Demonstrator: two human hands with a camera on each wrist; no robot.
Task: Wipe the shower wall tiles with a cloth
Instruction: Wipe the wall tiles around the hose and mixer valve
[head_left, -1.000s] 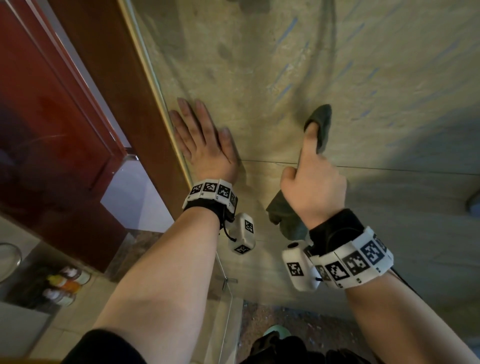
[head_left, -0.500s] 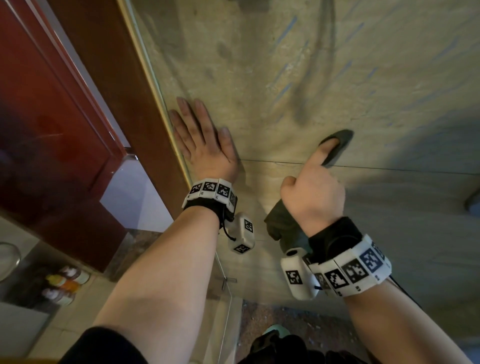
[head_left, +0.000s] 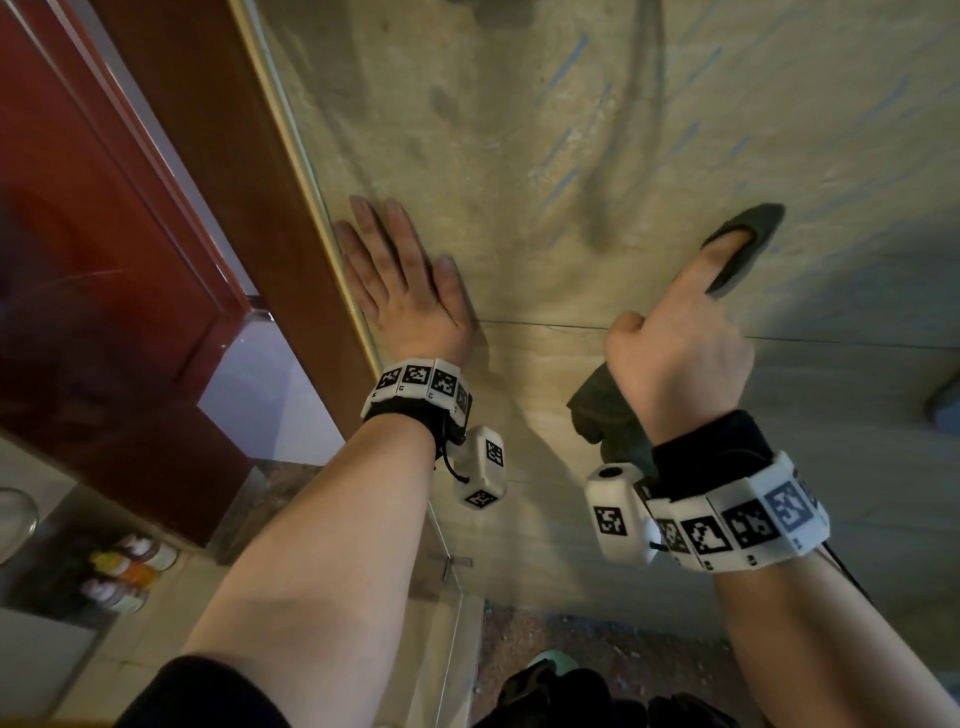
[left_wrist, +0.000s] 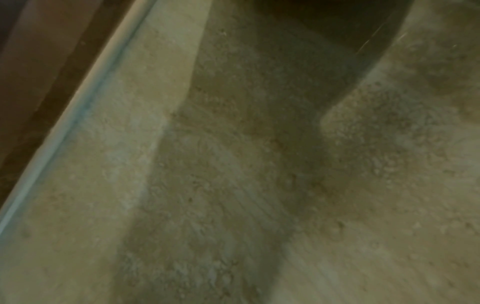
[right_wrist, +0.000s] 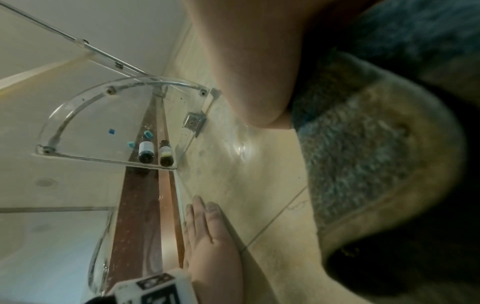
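Since a second ago my right hand (head_left: 680, 358) has swept its dark grey-green cloth (head_left: 745, 247) rightward across the beige stone-patterned shower wall tiles (head_left: 519, 156). Then the cloth's tip sat higher and nearer the middle, close by the vertical dark streak; now it lies well right of that streak, just above the horizontal grout line (head_left: 545, 326). My forefinger stretches out and presses the cloth's leading end flat against the tile, while my other fingers curl round the bunched remainder, which hangs below my palm beside the wrist camera. From the right wrist view the cloth (right_wrist: 376, 154) fills the right side, fuzzy and folded, touching the wall.

My left hand (head_left: 402, 291) has not shifted: it lies flat on the tile with fingers straight and close together, holding nothing, just beside the pale metal edge strip (head_left: 322, 218) and the reddish-brown wooden door frame (head_left: 208, 156). The left wrist view shows only blurred tile surface and that strip.

Above my left hand, a clear curved corner shelf (right_wrist: 78, 107) carries two small dark bottles (right_wrist: 155, 152).
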